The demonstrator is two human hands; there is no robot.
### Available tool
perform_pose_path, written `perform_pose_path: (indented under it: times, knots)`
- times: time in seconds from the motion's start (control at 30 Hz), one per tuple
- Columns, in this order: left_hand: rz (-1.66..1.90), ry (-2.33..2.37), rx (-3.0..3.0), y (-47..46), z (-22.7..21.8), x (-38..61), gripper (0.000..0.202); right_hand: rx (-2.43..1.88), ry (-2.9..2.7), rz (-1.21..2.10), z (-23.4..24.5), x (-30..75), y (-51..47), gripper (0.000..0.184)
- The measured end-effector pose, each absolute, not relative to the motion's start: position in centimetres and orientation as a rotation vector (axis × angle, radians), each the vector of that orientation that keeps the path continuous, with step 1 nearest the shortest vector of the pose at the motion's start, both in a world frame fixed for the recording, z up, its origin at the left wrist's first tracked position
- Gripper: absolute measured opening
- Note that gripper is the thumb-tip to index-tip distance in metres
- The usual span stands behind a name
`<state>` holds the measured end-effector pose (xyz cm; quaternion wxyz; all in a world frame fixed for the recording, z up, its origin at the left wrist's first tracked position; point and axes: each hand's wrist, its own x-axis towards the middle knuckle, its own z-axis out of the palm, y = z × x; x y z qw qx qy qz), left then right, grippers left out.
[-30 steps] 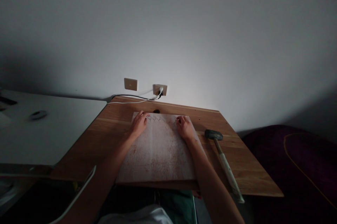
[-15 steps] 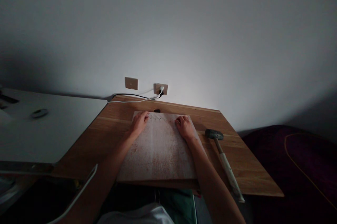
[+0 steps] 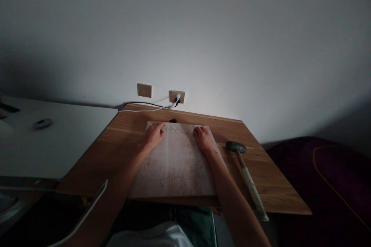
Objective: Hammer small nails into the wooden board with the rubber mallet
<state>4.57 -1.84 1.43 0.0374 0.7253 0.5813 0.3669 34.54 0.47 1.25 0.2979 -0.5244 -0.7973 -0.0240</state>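
A pale, stained board [image 3: 174, 166] lies flat on the wooden tabletop in front of me. Near its far edge runs a short row of several thin, slanted metal pieces [image 3: 173, 128], too small to name surely. At the left end of that row my left hand [image 3: 154, 135] rests on the board, fingers curled together. My right hand [image 3: 203, 138] sits at the board's far right, its fingers also curled in; what either hand pinches, if anything, is hidden. To the right, apart from the board, lies a mallet [image 3: 251, 185] with a black head and pale-wrapped handle.
The wooden tabletop [image 3: 278, 185] meets a grey wall with a socket [image 3: 177, 96], plugged cables and a blank plate [image 3: 144, 90]. A white table [image 3: 72, 135] adjoins at left, bearing a round dark-and-white object [image 3: 43, 123]. Dark purple fabric [image 3: 301, 177] is at right.
The view has tipped very slightly. Both hands stay at almost the same places on the board, and the mallet has not moved.
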Motion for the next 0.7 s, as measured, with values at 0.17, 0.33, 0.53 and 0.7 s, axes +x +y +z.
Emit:
perform_pose_path:
  times: [0.17,0.33,0.53,0.7]
  knots:
    - [1.08,1.8,2.291,-1.9,1.2,4.7,0.038,-1.39,-2.126,-0.07,1.3,34.6,0.5,0.015]
    - [1.061,1.803,2.33,-2.0,1.3,4.5,0.04,-1.382,-2.133,-0.068,1.3,34.6,0.6,0.015]
    - [1.128,1.823,2.273,-2.1,1.9,4.4,0.033,-1.372,-2.136,-0.074,1.3,34.7,0.6,0.016]
    - [1.15,1.662,2.296,-2.6,2.5,5.0,0.018,-1.372,-2.13,-0.075,1.2,34.6,0.6,0.018]
